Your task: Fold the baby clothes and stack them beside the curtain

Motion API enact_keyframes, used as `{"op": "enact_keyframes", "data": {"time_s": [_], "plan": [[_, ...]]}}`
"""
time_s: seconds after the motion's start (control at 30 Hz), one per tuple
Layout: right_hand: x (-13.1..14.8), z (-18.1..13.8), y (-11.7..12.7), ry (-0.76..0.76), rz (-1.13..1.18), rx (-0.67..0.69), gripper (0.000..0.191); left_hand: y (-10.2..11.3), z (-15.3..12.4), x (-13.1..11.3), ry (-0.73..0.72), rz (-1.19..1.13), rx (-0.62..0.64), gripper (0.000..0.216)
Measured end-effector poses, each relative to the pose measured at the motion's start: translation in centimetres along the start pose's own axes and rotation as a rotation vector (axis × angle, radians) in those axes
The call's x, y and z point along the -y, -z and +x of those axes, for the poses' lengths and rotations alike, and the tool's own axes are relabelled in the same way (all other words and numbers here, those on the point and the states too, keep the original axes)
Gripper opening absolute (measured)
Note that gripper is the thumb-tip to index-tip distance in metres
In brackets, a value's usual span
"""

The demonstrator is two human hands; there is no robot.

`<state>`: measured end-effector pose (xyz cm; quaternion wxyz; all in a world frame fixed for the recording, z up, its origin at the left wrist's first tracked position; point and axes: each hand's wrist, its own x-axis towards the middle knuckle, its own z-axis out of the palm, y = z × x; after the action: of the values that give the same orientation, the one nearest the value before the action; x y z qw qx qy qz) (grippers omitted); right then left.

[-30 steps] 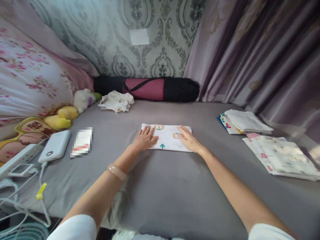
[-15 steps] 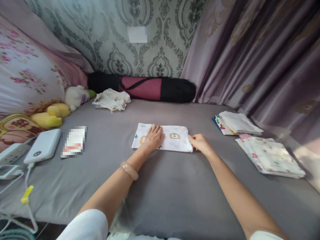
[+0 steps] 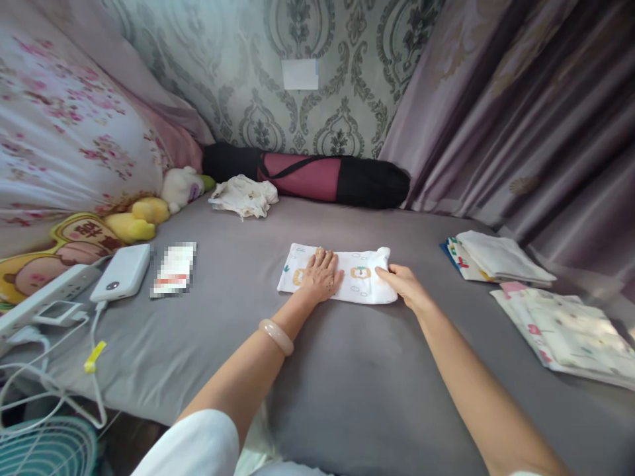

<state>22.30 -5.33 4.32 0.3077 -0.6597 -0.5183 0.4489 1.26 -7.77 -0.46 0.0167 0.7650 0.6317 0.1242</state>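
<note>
A folded white cloth (image 3: 347,291) printed with orange lion-like faces and green leaves lies on the grey bedsheet (image 3: 327,370). My left hand (image 3: 322,274) rests flat on its left half, fingers spread, with a pale bangle (image 3: 276,336) on that wrist. At the cloth's right end, my right hand (image 3: 404,284) pinches the edge, thumb on top and the other fingers underneath. The upper right corner of the cloth sticks up slightly.
Folded cloths (image 3: 506,258) and a second folded stack (image 3: 570,330) lie on the right. Behind are a crumpled white cloth (image 3: 244,196) and a maroon-black long bag (image 3: 307,175). Leftward sit a white power bank (image 3: 122,271), a power strip (image 3: 49,294), cables and plush toys (image 3: 141,218).
My right thumb has moved onto the cloth's top, and its right end is slightly lifted. My left hand stays flat. The whole view has shifted toward the left.
</note>
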Motion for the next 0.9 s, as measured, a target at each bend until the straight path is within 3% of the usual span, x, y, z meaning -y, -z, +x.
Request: {"op": "enact_keyframes", "data": {"time_s": [0.27, 0.5, 0.63, 0.73, 0.9], "plan": [[2.4, -1.2, -0.8, -0.026, 0.355, 0.093, 0.016, -0.4, -0.1, 0.1, -0.020, 0.009, -0.046, 0.055], [5.4, -2.4, -3.4, 0.099, 0.306, 0.196, 0.031, -0.1, -0.1, -0.2, -0.009, 0.015, -0.036, 0.053], [7.1, -2.7, -6.0, 0.107, 0.323, 0.229, 0.032, 1.1, 0.0, 0.0, -0.051, 0.010, 0.044, 0.052], [8.2, -3.0, -7.7, 0.098, 0.361, 0.253, 0.038, 2.6, -0.3, 1.0, -0.078, -0.024, 0.110, 0.055], [8.9, -2.9, -10.4, 0.112, 0.260, 0.218, 0.044, 4.9, -3.0, 4.6, 0.005, -0.059, 0.023, 0.040]]}}
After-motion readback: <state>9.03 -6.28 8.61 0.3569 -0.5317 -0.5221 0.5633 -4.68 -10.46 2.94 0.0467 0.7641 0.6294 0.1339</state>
